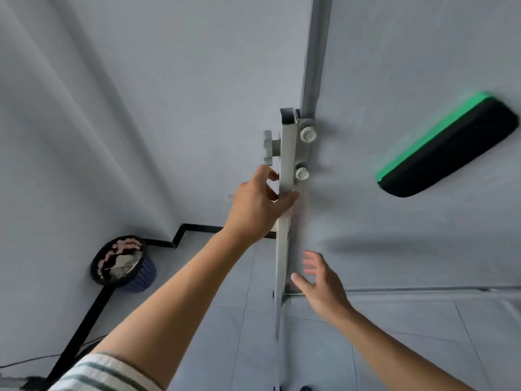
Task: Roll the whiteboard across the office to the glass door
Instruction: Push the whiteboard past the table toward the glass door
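Pale grey tiled floor with thin grout lines, black skirting strip along its wall edge toward nine o'clock, dark mesh waste basket standing on the tiles beside that strip, whiteboard stand's metal upright coming down to the floor at six o'clock

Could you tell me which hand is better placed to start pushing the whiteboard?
Left. The left hand already grips the grey metal stand post beside the white whiteboard panel. The right hand hovers open near the board's lower corner, apparently touching nothing.
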